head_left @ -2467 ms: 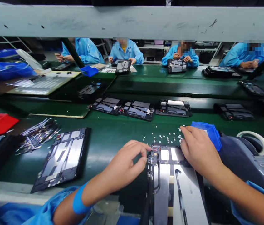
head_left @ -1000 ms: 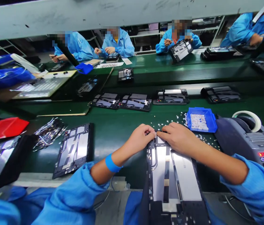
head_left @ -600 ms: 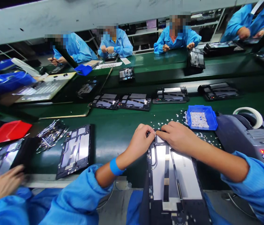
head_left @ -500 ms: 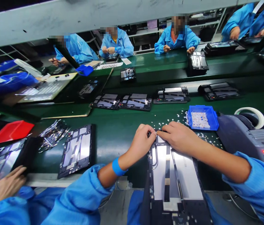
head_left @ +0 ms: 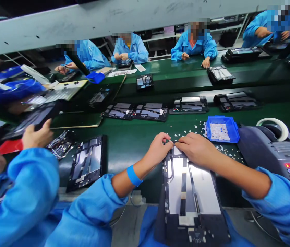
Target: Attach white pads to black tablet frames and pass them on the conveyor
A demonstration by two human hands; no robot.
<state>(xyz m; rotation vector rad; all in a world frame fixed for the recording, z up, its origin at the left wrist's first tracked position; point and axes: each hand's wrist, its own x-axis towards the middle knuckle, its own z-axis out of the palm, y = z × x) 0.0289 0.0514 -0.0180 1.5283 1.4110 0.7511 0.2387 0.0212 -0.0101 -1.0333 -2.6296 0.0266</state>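
An opened tablet (head_left: pixel 206 192) lies lengthwise before me, its near end over my lap and its far end on the green bench. Silver panels, a dark ribbon cable and a circuit board show inside it. My left hand (head_left: pixel 157 151) is closed at the far left corner, thumb pressed on the top edge and index finger curled above. At the same edge my right hand (head_left: pixel 198 149) is closed too, its fingertips bent down close to the left thumb. Any small piece under the fingertips is hidden.
Right of my hands are a blue tray (head_left: pixel 234 132) of small white pieces, loose bits scattered around it, and a tape dispenser (head_left: pixel 268 147). Another opened tablet (head_left: pixel 87 164) lies to the left. Beside me a co-worker's hand (head_left: pixel 37 133) holds a tablet. More tablets (head_left: pixel 150 111) line the bench.
My left index finger has lifted off the thumb. The co-worker at left has raised a tablet up and forward. Across the bench, a person's hand has let go of a tablet.
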